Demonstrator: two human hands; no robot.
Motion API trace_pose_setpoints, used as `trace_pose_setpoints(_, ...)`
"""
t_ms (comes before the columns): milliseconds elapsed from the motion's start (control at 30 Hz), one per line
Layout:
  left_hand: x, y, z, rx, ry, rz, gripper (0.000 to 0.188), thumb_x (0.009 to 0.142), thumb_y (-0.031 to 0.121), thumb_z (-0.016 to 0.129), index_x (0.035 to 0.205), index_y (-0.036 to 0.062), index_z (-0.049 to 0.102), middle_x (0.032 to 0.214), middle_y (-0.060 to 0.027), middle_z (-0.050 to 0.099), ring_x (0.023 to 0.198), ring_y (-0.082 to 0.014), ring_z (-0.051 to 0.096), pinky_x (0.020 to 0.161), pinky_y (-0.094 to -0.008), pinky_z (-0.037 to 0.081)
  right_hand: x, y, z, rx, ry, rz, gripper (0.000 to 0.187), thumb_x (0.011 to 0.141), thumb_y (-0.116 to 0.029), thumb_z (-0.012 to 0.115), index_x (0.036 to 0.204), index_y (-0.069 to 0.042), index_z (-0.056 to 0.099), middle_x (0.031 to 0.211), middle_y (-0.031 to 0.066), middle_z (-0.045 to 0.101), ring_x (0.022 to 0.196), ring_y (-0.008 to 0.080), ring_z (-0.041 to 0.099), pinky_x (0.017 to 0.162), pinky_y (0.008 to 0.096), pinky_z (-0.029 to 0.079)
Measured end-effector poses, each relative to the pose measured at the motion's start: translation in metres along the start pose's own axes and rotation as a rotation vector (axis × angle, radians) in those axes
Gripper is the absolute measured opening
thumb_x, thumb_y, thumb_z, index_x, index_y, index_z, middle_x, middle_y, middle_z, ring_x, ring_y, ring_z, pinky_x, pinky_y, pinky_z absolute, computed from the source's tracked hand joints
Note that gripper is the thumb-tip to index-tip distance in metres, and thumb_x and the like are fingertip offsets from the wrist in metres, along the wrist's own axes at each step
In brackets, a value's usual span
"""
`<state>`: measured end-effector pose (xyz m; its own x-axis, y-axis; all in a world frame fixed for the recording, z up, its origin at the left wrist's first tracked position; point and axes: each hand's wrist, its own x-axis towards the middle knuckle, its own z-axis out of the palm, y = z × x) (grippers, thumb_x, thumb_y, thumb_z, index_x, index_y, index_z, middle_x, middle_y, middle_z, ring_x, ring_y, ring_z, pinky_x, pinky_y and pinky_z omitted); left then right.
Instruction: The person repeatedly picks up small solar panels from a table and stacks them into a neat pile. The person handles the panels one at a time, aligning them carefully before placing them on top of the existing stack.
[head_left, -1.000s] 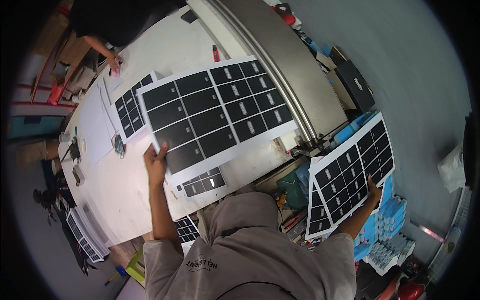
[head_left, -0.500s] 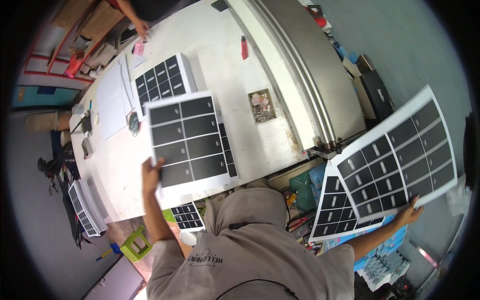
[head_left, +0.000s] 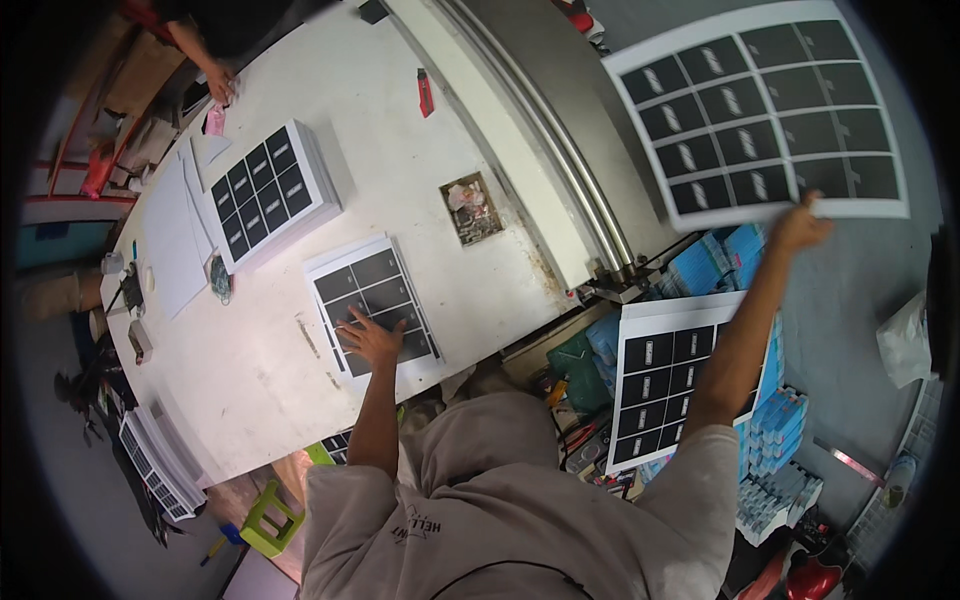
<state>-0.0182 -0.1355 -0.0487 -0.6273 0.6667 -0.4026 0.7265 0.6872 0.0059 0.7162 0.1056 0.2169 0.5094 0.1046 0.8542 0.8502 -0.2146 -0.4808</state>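
My left hand [head_left: 372,337] lies with its fingers spread on a small pile of printed sheets [head_left: 368,274]. These sheets carry black rectangles divided by white lines and rest near the table's front edge. Out to the right, my right hand [head_left: 800,226] pinches the lower edge of a large printed sheet [head_left: 735,110]. That sheet has a grid of black rectangles with small pale marks and hangs in the air, slightly blurred. Below it, more large printed sheets [head_left: 650,385] lie beside the table, partly covered by my right forearm.
A thick stack of printed sheets [head_left: 258,192] stands on the white table [head_left: 370,165]. Nearby are white paper [head_left: 172,230] and a red cutter knife [head_left: 425,93]. A long metal machine [head_left: 560,120] borders the table's right side. Another person's hand [head_left: 220,82] rests at the far edge.
The smaller sheet in my left hand has been laid on the pile, and that hand is now spread flat over it. My right hand has raised the large sheet up and away.
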Motion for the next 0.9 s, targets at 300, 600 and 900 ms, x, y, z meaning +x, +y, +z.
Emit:
trace_pose_setpoints(300,0.001,0.201,-0.058,-0.678,0.174,0.792,0.076,0.079,0.038,0.082,0.132,-0.0046,0.049,0.125,-0.0296,0.056,0.120,-0.0407,0.052,0.103,-0.0468,0.042,-0.174,0.003,0.027,0.349,-0.859,0.586,0.069,0.087,-0.040,0.077,0.130,0.007,0.052,0.117,0.0186,0.064,0.108,0.0250,0.060,0.096,0.0356,0.046)
trace_pose_setpoints(600,0.049,0.239,-0.104,-1.507,-0.637,0.340,0.045,0.085,0.023,0.080,0.116,-0.0053,0.063,0.111,-0.0124,0.069,0.097,-0.0208,0.066,0.087,-0.0331,0.053,-0.082,0.125,-0.366,-1.327,-0.893,0.745,0.135,0.053,-0.099,0.055,0.124,0.016,0.058,0.127,0.0286,0.061,0.120,0.0430,0.058,0.101,0.0489,0.047)
trace_pose_setpoints(900,0.022,0.086,-0.234,-1.258,-0.256,0.390,0.040,0.085,0.013,0.078,0.118,-0.0036,0.063,0.108,-0.0115,0.070,0.095,-0.0190,0.066,0.088,-0.0309,0.051,-0.132,0.164,-0.430,-1.200,-0.808,0.949,0.130,0.060,-0.097,0.052,0.120,0.018,0.057,0.124,0.0303,0.061,0.122,0.0436,0.056,0.104,0.0485,0.044)
